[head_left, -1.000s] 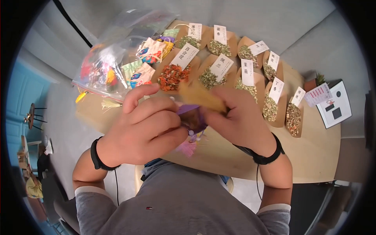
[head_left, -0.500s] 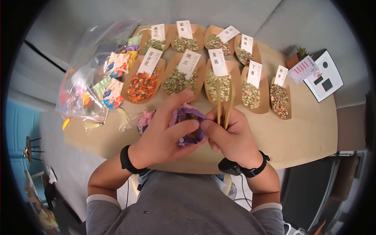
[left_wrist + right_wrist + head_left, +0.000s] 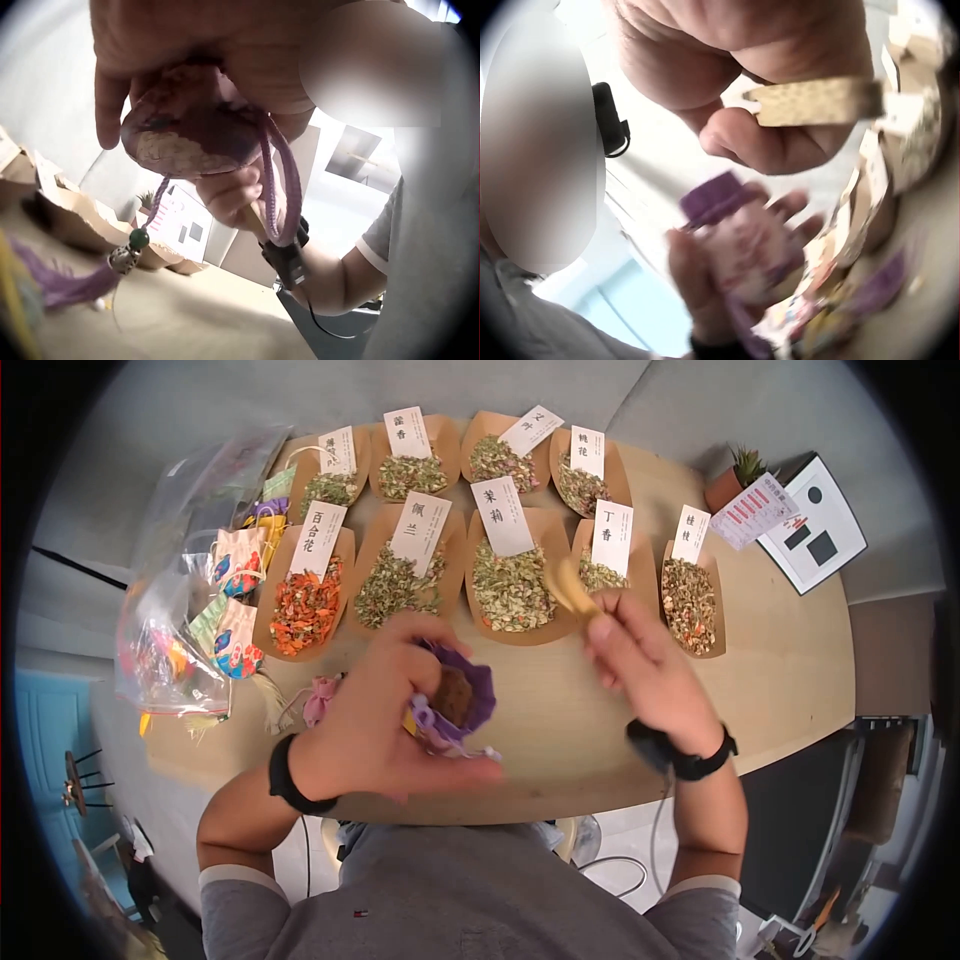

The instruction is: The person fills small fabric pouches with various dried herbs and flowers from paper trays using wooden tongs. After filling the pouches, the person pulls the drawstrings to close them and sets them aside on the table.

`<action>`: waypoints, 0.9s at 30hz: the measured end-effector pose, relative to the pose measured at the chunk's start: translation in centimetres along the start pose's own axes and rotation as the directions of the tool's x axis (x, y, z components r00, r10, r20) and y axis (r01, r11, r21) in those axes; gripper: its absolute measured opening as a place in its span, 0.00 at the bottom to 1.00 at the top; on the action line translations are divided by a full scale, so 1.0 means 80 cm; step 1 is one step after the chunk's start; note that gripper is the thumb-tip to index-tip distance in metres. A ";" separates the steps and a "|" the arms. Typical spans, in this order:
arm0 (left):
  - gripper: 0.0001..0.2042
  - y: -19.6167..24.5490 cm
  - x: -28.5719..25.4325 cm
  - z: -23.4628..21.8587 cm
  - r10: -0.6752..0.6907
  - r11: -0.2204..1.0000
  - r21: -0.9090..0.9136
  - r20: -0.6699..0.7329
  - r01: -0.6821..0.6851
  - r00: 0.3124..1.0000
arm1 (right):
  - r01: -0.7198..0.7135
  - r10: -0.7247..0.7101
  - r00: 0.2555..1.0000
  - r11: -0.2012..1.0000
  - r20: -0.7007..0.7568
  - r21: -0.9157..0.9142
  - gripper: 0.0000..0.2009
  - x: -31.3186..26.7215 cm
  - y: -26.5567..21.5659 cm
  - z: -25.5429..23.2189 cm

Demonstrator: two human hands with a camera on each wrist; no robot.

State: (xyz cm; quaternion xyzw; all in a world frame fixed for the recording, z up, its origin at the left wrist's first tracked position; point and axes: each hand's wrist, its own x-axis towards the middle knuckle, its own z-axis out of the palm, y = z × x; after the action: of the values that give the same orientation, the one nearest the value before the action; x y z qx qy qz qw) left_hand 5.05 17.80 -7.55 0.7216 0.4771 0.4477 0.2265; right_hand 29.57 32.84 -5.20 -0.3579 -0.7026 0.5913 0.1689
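My left hand (image 3: 370, 710) grips a small drawstring pouch with a purple lining (image 3: 483, 705), its mouth spread open and brown inside. In the left wrist view, the pouch (image 3: 187, 154) shows a pink-and-cream outside, with a lilac cord loop (image 3: 289, 191) and a purple tassel (image 3: 79, 281) hanging from it. To the right of the pouch, my right hand (image 3: 650, 660) pinches bamboo tongs (image 3: 567, 590). Their tips overlap the edge of the tray of pale green dried flowers (image 3: 515, 585), beside another herb tray (image 3: 600, 575). The right wrist view shows the tongs (image 3: 814, 103) held between thumb and fingers.
More labelled paper trays stand in two rows, among them orange petals (image 3: 305, 610), green herbs (image 3: 400, 585) and brown chips (image 3: 690, 605). On the left lie printed pouches (image 3: 237, 640) and a clear plastic bag (image 3: 165, 610). A potted plant (image 3: 735, 480) and white panel (image 3: 815, 525) stand back right.
My right hand, with the tongs, has moved right, away from the pouch mouth toward the herb trays. The left hand has turned the pouch. The head view has shifted, so the trays appear further left.
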 end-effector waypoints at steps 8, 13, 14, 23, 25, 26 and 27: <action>0.37 -0.035 0.035 0.009 -0.116 0.984 -0.139 -0.008 0.114 0.993 | 0.197 -0.290 0.954 0.402 0.079 -0.894 0.08 0.045 0.008 -0.023; 0.28 -0.054 0.032 0.019 -0.159 0.978 -0.134 0.019 0.160 0.987 | 0.161 -0.190 0.977 0.382 0.093 -0.910 0.06 0.067 0.020 -0.024; 0.25 -0.058 0.031 0.021 -0.173 0.969 -0.176 0.006 0.172 0.985 | 0.198 -0.196 0.972 0.404 0.127 -0.893 0.06 0.070 0.023 -0.024; 0.24 -0.069 0.034 0.021 -0.131 0.986 -0.094 0.054 0.135 0.990 | 0.308 -0.300 0.930 0.332 0.210 -0.891 0.06 0.073 0.016 0.004; 0.25 -0.069 0.033 0.021 -0.142 0.984 -0.101 0.055 0.147 0.988 | 0.303 -0.289 0.932 0.296 0.217 -0.906 0.06 0.073 0.014 0.009; 0.25 -0.068 0.033 0.021 -0.154 0.982 -0.103 0.054 0.159 0.987 | 0.301 -0.281 0.933 0.259 0.226 -0.918 0.06 0.073 0.013 0.010; 0.25 -0.069 0.032 0.021 -0.152 0.982 -0.103 0.054 0.157 0.987 | 0.300 -0.282 0.933 0.258 0.225 -0.918 0.06 0.073 0.013 0.010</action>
State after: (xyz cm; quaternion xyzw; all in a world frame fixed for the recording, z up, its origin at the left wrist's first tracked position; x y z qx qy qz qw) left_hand 4.21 22.67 -11.45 0.6791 0.5018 0.4371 0.3097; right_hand 25.34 36.39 -7.47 -0.2486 -0.9676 0.0328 0.0290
